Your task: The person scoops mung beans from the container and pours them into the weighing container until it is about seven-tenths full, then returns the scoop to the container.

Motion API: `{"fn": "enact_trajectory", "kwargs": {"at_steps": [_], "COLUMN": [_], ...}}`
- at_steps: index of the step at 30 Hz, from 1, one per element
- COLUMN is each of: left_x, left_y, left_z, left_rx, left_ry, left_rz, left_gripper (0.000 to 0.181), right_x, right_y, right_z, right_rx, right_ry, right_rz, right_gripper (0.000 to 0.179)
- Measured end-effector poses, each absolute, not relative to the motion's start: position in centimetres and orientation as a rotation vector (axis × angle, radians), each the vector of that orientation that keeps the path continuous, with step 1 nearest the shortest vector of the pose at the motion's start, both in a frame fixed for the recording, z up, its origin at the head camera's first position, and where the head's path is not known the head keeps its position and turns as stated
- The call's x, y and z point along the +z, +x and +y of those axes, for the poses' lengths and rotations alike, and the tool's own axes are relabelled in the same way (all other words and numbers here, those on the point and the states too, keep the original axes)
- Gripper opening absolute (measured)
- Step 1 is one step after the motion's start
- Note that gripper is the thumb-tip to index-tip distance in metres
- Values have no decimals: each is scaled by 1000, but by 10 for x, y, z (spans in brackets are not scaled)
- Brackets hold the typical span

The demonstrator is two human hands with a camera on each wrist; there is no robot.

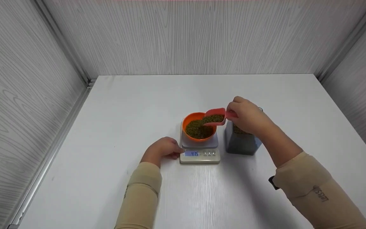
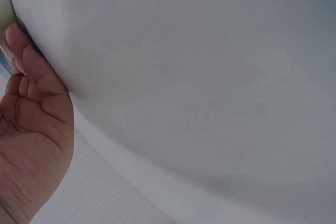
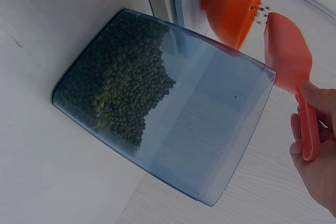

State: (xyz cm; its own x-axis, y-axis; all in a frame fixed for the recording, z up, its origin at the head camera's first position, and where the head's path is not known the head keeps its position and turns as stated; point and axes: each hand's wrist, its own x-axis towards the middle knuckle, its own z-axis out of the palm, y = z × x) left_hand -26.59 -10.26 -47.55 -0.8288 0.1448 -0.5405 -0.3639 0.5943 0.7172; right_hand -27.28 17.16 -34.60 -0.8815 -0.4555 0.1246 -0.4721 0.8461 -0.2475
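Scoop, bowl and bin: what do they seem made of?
Scoop: probably satin plastic; even red, apparently moulded in one piece. Bowl: likely smooth plastic, evenly orange, though silicone is possible. Bin: smooth, bluish, transparent, since beans show through; probably plastic, glass not ruled out.

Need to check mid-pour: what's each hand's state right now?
Left hand: at the edge of the scale; whether it grips cannot be told.
Right hand: closed, holding the red scoop.
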Motion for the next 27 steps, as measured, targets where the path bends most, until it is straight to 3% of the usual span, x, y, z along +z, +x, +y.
{"fn": "enact_trajectory", "kwargs": {"at_steps": [27], "left_x": [-476], "left_y": [-267], "left_z": [-104], "left_rx": [1192], "left_ry": [-192], "left_rz": [2245], "left_gripper": [21], "right_x": [-343], "right_y": [-270], "right_z": [182], "right_rx": [288], "right_ry": [762], "right_rz": [-2877], "right_gripper": [19]}}
